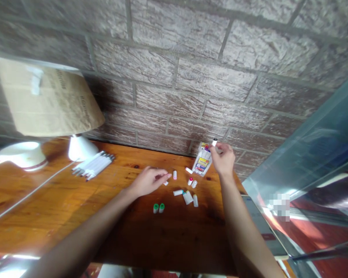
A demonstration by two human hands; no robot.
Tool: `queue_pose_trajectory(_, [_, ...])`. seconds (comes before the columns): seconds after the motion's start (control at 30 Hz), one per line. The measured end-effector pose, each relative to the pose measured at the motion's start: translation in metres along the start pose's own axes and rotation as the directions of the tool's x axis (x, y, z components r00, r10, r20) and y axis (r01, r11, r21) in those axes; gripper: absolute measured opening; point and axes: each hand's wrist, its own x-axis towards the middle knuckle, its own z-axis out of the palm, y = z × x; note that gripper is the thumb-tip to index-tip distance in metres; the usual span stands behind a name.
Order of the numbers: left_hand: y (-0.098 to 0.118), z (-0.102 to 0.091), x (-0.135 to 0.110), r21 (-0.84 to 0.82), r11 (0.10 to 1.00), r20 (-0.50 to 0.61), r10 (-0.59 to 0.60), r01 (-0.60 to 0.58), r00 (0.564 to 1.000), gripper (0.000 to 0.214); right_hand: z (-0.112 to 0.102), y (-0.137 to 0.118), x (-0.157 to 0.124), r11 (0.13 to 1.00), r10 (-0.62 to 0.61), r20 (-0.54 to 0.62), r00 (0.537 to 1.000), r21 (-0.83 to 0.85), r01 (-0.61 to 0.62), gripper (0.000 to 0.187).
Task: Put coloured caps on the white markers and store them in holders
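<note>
White marker (214, 142) was pinched upright between right hand (224, 159) fingertips, raised just above packet (202, 164). Left hand (147, 181) was laid loosely spread on table (46, 200), nothing gripped; small white cap (166, 183) was seen at its fingertips.

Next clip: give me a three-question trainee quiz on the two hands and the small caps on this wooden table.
1. True or false: the right hand holds a marker close to the packet.
2. How many green caps stand on the table? A one, B two, C four.
3. Fill in: the left hand has its fingertips beside a small ___ cap.
Key: 1 true; 2 B; 3 white.
</note>
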Motion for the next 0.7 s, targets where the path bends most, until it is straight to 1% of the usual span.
queue_pose_trajectory(0.07, [-0.001, 0.000, 0.000, 0.011, 1.000, -0.003, -0.002, 0.002, 1.000, 0.038, 0.001, 0.003, -0.003, 0.999, -0.052, -0.055, 0.997, -0.010, 0.052, 0.037])
queue_pose_trajectory(0.1, [-0.001, 0.000, 0.000, 0.018, 1.000, -0.005, 0.000, 0.000, 1.000, 0.038, 0.001, 0.004, -0.004, 0.998, -0.057, -0.066, 0.996, -0.008, 0.056, 0.036])
queue_pose_trajectory(0.33, [-0.002, -0.001, 0.001, 0.028, 1.000, -0.018, 0.009, -0.009, 1.000, 0.037, 0.002, 0.013, -0.008, 1.000, -0.011, -0.036, 0.999, 0.026, 0.012, 0.035])
queue_pose_trajectory(0.43, [-0.003, -0.002, 0.001, 0.036, 0.999, -0.016, 0.010, -0.010, 1.000, 0.037, 0.000, 0.012, -0.011, 1.000, 0.008, -0.026, 1.000, 0.030, -0.007, 0.040])
queue_pose_trajectory(0.57, [-0.007, -0.004, 0.000, 0.071, 0.997, -0.042, 0.008, -0.005, 0.999, 0.038, -0.004, 0.010, -0.013, 0.988, 0.099, -0.043, 0.994, 0.125, -0.093, 0.047])
queue_pose_trajectory(0.7, [-0.012, -0.005, 0.000, 0.126, 0.991, -0.074, -0.022, 0.031, 0.997, 0.039, -0.008, 0.006, -0.016, 0.964, 0.144, -0.138, 0.980, 0.245, -0.107, 0.042])
